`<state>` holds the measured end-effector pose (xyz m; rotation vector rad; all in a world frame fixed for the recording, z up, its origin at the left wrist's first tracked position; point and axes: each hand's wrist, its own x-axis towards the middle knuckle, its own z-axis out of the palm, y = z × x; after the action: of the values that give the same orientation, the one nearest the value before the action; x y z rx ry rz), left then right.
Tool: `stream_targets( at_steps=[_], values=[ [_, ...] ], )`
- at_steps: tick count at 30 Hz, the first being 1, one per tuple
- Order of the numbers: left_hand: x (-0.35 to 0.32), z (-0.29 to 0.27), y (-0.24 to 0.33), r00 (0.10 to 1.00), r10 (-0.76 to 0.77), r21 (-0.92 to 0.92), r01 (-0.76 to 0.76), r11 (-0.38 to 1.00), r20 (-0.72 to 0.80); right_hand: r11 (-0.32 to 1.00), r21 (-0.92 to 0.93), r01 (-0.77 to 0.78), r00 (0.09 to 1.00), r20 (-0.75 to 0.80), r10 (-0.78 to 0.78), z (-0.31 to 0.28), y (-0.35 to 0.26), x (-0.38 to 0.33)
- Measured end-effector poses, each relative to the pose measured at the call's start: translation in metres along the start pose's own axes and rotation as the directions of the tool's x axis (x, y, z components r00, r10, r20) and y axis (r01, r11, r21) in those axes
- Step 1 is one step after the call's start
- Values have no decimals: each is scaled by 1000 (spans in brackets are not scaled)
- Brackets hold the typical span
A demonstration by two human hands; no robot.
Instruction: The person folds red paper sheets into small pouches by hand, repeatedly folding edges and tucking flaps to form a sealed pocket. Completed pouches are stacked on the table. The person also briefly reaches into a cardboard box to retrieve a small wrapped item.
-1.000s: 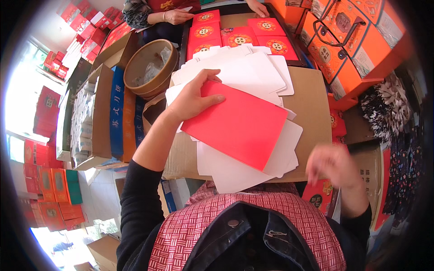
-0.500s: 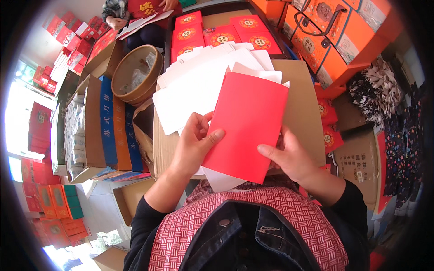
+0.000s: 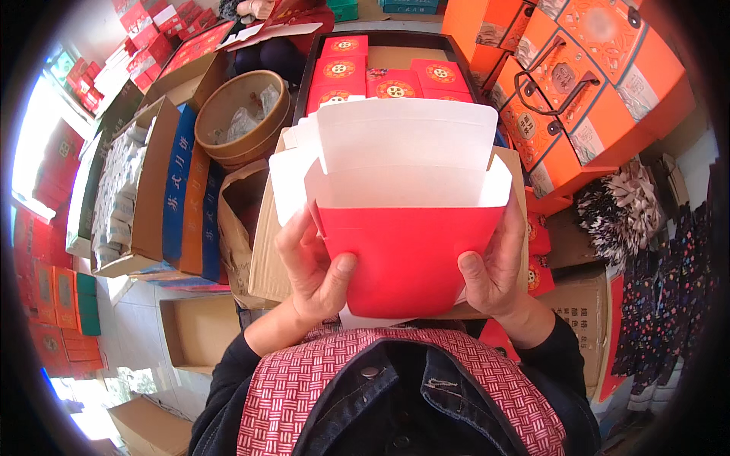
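Between my two hands is a red cardboard box (image 3: 407, 251), opened out, its white inside and raised flap facing up and away from me. My left hand (image 3: 315, 270) grips its left side, thumb on the red front panel. On the right side, my right hand (image 3: 494, 262) holds it the same way, fingers behind the edge. Flat white card blanks (image 3: 289, 178) lie under and behind the box on a brown carton (image 3: 262, 266). Part of a pale sheet shows below the box, close to my apron.
Beyond the carton stands a dark tray (image 3: 449, 45) of finished red boxes (image 3: 342, 68). At left are a round tub (image 3: 247, 114) with clear plastic and a carton of wrapped packs (image 3: 125, 197). Orange gift boxes (image 3: 570, 83) are stacked at right. Another person's hand (image 3: 255, 9) shows at the far left.
The flat red piece has been squeezed open into a box shape, its top facing away. My hands have moved to its two sides, and the view has shifted slightly.
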<state>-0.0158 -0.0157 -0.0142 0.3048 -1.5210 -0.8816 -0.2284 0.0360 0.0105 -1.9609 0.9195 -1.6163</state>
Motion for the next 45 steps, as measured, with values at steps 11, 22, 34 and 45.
stream_targets(
  at_steps=[11,22,34,45],
  values=[
    [42,-12,-22,918,-357,-82,375,924,176,933,39,-357,933,70,353,-23,18,25],
    [58,-19,-30,814,-567,51,565,823,126,949,-101,-300,954,-56,295,-24,57,38],
    [70,-25,-30,930,-268,204,220,954,252,619,424,-662,736,524,429,-33,36,132],
    [61,-29,-23,914,-296,54,293,955,277,701,-25,-713,508,671,540,-21,17,147]
  ],
)
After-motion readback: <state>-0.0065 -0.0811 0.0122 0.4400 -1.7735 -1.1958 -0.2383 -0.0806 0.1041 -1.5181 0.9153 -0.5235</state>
